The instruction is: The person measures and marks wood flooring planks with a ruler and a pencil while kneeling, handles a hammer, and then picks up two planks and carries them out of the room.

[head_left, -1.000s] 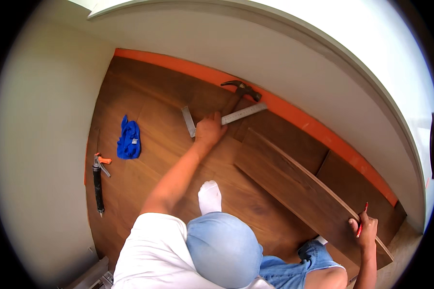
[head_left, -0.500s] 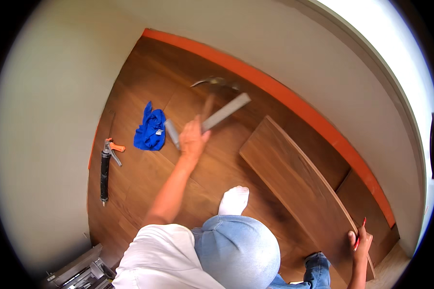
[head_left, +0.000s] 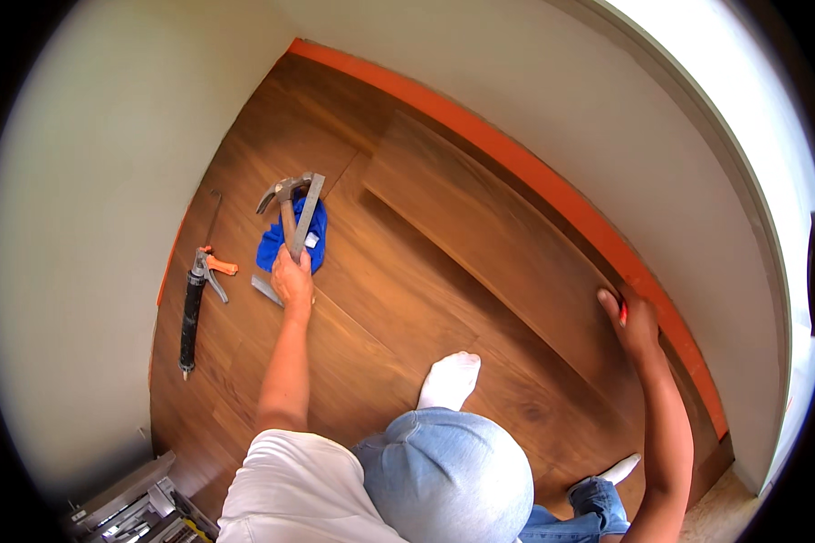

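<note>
1. Left hand (head_left: pixel 292 276): fingers closed around the handle of a claw hammer (head_left: pixel 285 189) and a metal square (head_left: pixel 308 215), both gripped together. The hammer head and the square's long blade point away from the person; the short leg projects to the left of the hand.
2. Blue cloth (head_left: pixel 272 246): lies on the wood floor (head_left: pixel 362 317), partly behind the hammer and square. Contact with them cannot be determined.
3. Right hand (head_left: pixel 638 321): clasps the right end of a brown plank (head_left: pixel 489 240), thumb on top, other fingers largely hidden. A red pencil (head_left: pixel 622 313) shows beside the thumb.
4. Plank: positioned diagonally alongside the orange strip (head_left: pixel 516 149) at the wall base; a dark shadow follows its near edge.
5. Caulking gun (head_left: pixel 193 312): lies on the floor near the left wall (head_left: pixel 100 271), left of the cloth.
</note>
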Available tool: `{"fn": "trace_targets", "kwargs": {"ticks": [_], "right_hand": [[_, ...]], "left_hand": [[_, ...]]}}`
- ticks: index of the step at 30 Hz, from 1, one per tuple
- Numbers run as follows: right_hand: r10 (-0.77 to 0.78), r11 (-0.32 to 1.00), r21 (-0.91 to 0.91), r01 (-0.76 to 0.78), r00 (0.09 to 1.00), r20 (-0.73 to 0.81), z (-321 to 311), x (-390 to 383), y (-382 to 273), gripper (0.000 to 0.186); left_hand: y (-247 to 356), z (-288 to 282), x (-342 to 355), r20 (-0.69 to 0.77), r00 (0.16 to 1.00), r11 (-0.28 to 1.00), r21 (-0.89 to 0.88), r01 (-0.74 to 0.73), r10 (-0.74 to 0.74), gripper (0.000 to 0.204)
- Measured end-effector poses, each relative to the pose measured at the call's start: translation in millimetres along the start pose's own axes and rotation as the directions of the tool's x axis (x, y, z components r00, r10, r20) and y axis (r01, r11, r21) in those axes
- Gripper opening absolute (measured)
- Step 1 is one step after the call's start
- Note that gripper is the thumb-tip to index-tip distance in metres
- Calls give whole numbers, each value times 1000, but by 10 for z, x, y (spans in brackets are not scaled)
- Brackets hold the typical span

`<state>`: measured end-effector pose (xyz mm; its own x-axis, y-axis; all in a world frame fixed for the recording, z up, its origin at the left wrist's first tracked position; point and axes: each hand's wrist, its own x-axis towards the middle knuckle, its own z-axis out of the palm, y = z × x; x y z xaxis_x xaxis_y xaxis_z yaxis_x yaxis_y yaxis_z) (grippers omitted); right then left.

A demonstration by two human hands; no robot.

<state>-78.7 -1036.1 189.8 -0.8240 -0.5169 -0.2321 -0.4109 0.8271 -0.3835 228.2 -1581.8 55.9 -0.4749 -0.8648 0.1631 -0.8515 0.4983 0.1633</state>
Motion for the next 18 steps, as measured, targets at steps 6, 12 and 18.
{"fn": "trace_targets", "kwargs": {"ticks": [6,12,18], "right_hand": [[80,997,4,-81,995,56,181,657,-557,55],[82,996,34,-86,991,108,338,1051,-619,58],[-34,992,128,22,995,96,625,1234,-531,71]], "left_hand": [[-171,122,8,-28,998,998,-38,52,-53,47],[-57,79,92,5,998,989,-131,71,-70,38],[-411,265,73,-101,980,939,-285,-192,170,50]]}}
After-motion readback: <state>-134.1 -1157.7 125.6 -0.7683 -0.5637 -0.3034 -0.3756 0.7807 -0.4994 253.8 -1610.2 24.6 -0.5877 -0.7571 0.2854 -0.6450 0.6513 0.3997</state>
